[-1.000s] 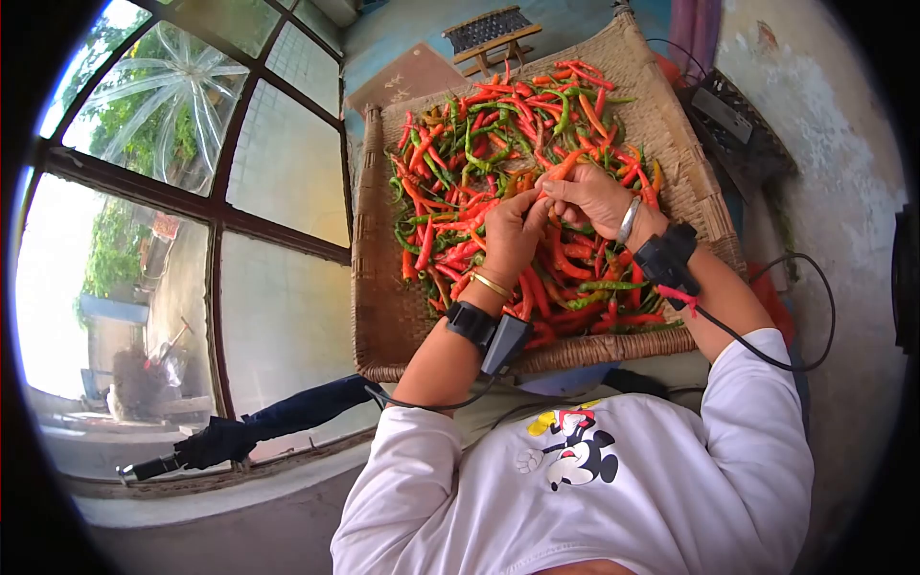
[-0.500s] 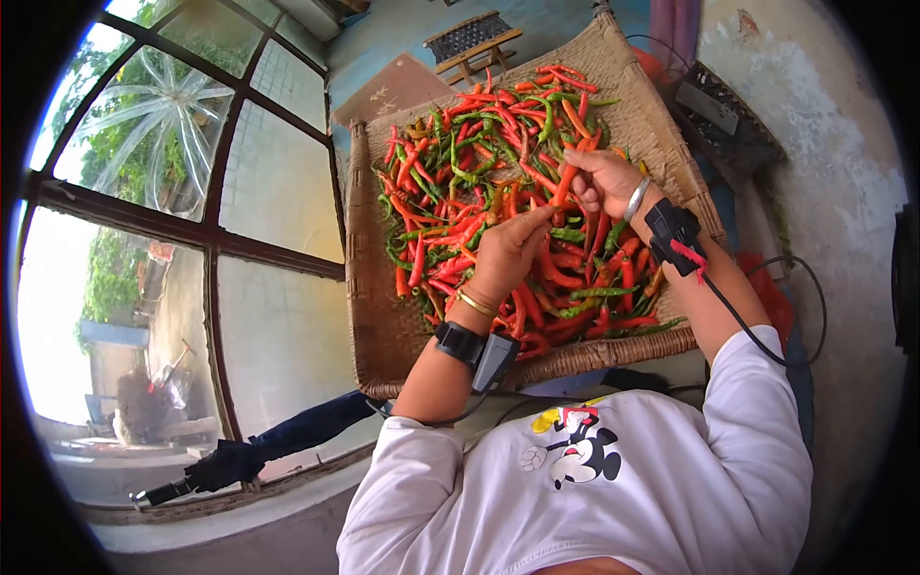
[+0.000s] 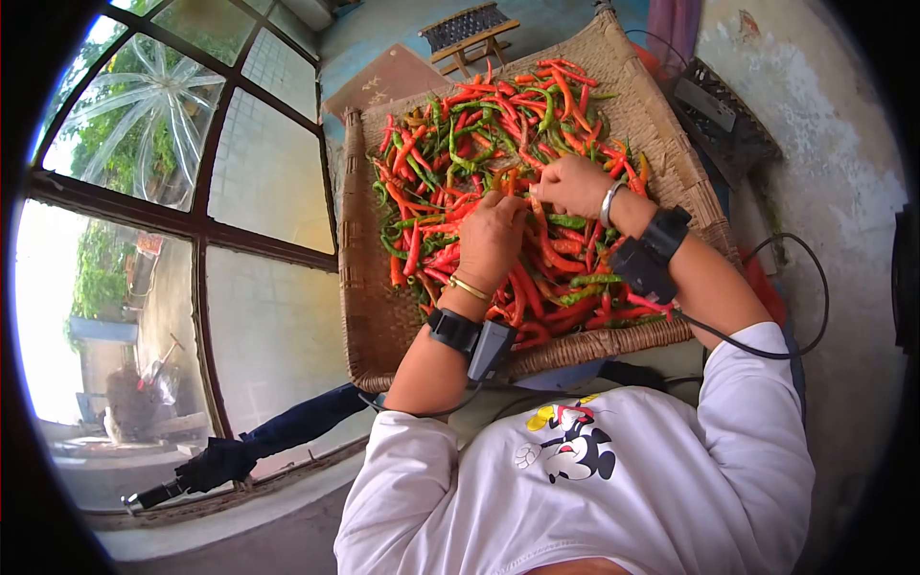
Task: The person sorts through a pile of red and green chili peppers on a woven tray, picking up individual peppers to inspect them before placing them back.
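A large woven tray (image 3: 613, 340) holds a heap of red, orange and green chili peppers (image 3: 470, 144). Over the middle of the heap, my left hand (image 3: 492, 240) has its fingertips pressed together, a gold bangle on that wrist. Close on its right is my right hand (image 3: 573, 187), fingers curled down in a pinch, with a silver bangle at the wrist. The two sets of fingertips nearly meet above the peppers. What each hand pinches is hidden or too small to make out.
A window with dark frames (image 3: 206, 230) fills the left side, and a folded dark umbrella (image 3: 287, 431) lies along its sill. Behind the tray are a small wooden stool (image 3: 470, 43) and a brown board (image 3: 388, 81). A dark woven seat (image 3: 724, 120) stands on the right.
My right hand has moved left and turned palm down; the orange-red pepper it held up no longer shows there. My left hand has shifted slightly left.
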`<move>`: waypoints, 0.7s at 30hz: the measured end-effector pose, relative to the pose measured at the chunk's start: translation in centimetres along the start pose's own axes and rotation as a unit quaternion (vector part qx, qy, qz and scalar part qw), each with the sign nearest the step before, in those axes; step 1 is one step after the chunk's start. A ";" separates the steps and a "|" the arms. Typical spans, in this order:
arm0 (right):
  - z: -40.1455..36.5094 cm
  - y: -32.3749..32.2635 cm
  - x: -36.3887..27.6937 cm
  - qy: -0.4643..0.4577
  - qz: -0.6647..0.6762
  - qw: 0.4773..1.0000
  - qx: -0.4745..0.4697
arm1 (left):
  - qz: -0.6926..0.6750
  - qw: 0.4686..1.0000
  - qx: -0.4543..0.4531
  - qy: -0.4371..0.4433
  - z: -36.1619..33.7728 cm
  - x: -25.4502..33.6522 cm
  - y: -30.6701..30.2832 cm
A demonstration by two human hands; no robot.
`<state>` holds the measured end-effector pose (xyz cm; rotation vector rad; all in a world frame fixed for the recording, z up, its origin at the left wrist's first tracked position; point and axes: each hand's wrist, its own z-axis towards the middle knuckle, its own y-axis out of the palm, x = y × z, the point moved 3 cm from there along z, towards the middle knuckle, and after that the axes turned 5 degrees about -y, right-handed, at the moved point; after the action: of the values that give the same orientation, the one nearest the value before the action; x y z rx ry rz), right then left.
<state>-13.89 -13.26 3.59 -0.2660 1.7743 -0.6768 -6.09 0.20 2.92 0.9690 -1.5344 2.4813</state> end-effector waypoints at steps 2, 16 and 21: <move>-0.9 1.6 -0.6 0.007 -0.233 0.971 -0.049 | 0.013 0.999 0.026 0.019 0.0 -0.3 -0.3; -1.3 1.6 -0.4 -0.035 -0.119 0.989 -0.087 | -0.079 0.997 0.019 0.008 0.1 0.0 -0.3; -1.5 -0.5 1.6 0.027 0.265 0.964 -0.024 | -0.204 0.978 -0.046 -0.007 -0.2 1.6 -0.3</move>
<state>-15.93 -14.06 2.86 0.1965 1.8082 -0.2570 -7.31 0.08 3.97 1.1530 -1.2822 2.1053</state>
